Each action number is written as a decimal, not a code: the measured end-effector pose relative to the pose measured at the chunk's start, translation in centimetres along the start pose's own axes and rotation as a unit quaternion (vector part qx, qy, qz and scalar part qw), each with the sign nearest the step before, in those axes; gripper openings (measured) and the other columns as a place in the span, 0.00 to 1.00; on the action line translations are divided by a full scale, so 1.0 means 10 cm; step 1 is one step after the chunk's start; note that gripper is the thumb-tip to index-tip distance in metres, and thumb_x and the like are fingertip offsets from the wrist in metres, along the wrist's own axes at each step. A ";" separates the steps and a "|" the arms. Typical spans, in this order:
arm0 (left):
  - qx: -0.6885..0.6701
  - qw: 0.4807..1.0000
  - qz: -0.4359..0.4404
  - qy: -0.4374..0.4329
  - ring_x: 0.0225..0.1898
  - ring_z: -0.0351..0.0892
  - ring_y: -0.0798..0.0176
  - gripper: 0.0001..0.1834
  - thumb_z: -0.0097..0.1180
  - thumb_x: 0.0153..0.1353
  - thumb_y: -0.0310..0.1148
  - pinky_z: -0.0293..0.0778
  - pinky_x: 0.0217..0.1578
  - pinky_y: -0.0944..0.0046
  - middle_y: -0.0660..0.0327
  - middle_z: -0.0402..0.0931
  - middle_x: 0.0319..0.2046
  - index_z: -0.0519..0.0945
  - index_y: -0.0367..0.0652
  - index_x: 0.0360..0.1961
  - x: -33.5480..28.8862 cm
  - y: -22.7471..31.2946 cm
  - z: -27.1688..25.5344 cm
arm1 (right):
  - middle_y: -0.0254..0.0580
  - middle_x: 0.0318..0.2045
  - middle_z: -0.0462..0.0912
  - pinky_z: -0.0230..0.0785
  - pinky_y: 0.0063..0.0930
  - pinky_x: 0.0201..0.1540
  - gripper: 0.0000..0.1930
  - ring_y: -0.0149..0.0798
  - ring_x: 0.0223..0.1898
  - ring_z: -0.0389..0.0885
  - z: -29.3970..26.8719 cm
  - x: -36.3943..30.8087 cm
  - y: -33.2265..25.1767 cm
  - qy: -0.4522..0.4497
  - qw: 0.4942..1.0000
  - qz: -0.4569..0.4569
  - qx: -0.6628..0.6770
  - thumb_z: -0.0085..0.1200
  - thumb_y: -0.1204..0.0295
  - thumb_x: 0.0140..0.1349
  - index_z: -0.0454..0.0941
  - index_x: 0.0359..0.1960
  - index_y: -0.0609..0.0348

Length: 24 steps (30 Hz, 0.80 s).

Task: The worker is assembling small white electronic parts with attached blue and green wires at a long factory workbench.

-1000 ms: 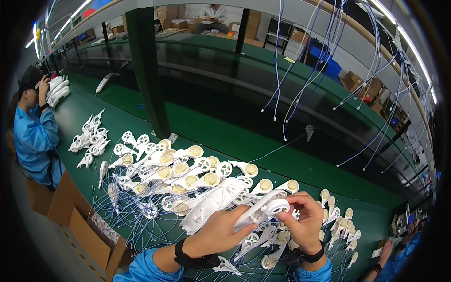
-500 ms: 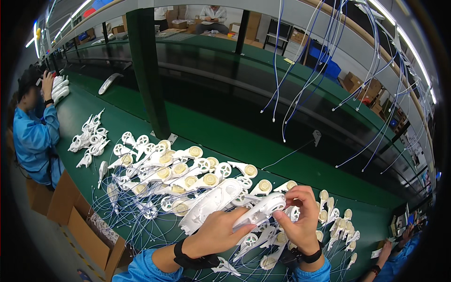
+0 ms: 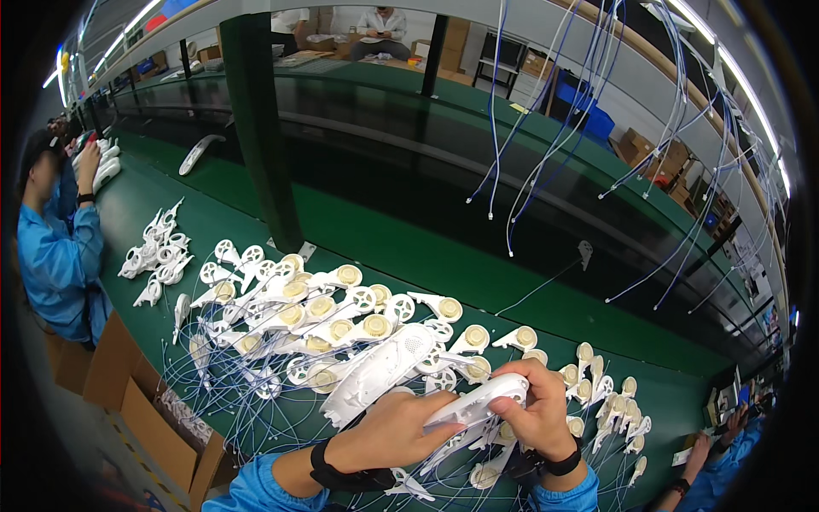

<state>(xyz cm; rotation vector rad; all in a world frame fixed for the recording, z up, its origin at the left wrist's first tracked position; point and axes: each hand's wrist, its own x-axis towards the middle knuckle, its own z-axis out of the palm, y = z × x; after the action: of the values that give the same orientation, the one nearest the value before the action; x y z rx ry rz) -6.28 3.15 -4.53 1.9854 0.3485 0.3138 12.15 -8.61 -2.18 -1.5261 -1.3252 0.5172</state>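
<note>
A white curved plastic housing (image 3: pixel 479 401) is held level between both hands over the parts on the bench. My left hand (image 3: pixel 397 431) grips its left end, fingers along the near side. The round right end is pinched by my right hand (image 3: pixel 539 411), thumb in front and fingers behind. Just left of it lies a larger white plastic shell (image 3: pixel 375 375) with a dotted round grille. Around and under my hands are white arm-shaped parts with cream round discs (image 3: pixel 376 325) and spoked rings. Blue and white wires (image 3: pixel 256 418) tangle at the left of the pile.
A green post (image 3: pixel 263 136) rises behind the parts. Wires (image 3: pixel 563 111) hang from the rail overhead. A dark conveyor belt (image 3: pixel 401 145) runs beyond the bench. At lower left stands an open cardboard box (image 3: pixel 158 427). Co-workers (image 3: pixel 60 247) in blue sit at left and right.
The housing has turned in my hands, its smooth outer side now facing up. My right hand has moved slightly down and its fingers have closed around the round end. A white part on the belt has shifted right.
</note>
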 end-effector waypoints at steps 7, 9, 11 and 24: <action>0.059 0.996 0.044 0.051 0.23 0.80 0.48 0.17 0.64 0.54 0.39 0.73 0.24 0.57 0.52 0.79 0.22 0.79 0.39 0.40 -0.04 0.01 0.02 | 0.42 0.27 0.84 0.73 0.23 0.31 0.15 0.34 0.27 0.83 0.07 -0.01 -0.01 0.014 0.999 -0.027 -0.033 0.66 0.69 0.54 0.76 0.39 0.64; 0.033 0.998 -0.004 0.060 0.25 0.81 0.48 0.17 0.64 0.53 0.38 0.73 0.25 0.57 0.53 0.80 0.24 0.79 0.39 0.39 -0.04 0.04 0.04 | 0.42 0.28 0.84 0.73 0.23 0.33 0.15 0.33 0.29 0.83 0.04 0.01 -0.02 -0.017 1.000 -0.008 -0.015 0.62 0.69 0.57 0.76 0.42 0.64; 0.030 0.997 0.004 0.068 0.25 0.81 0.48 0.16 0.64 0.52 0.38 0.73 0.25 0.57 0.53 0.80 0.24 0.80 0.39 0.38 -0.04 0.04 0.05 | 0.42 0.30 0.83 0.72 0.23 0.34 0.15 0.32 0.30 0.82 0.01 0.03 -0.01 -0.039 0.999 0.019 0.023 0.60 0.68 0.59 0.75 0.44 0.63; 0.028 0.996 0.007 0.082 0.24 0.81 0.46 0.16 0.66 0.52 0.38 0.74 0.25 0.57 0.51 0.79 0.22 0.80 0.37 0.35 -0.04 0.04 -0.02 | 0.40 0.34 0.81 0.70 0.25 0.40 0.16 0.32 0.35 0.78 0.11 0.03 0.06 -0.067 0.994 0.066 0.059 0.48 0.65 0.66 0.75 0.46 0.66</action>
<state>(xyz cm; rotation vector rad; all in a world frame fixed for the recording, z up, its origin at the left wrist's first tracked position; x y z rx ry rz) -6.70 2.94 -4.11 2.0230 0.4514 0.4825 11.66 -7.88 -3.08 -1.5098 -1.2766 0.7812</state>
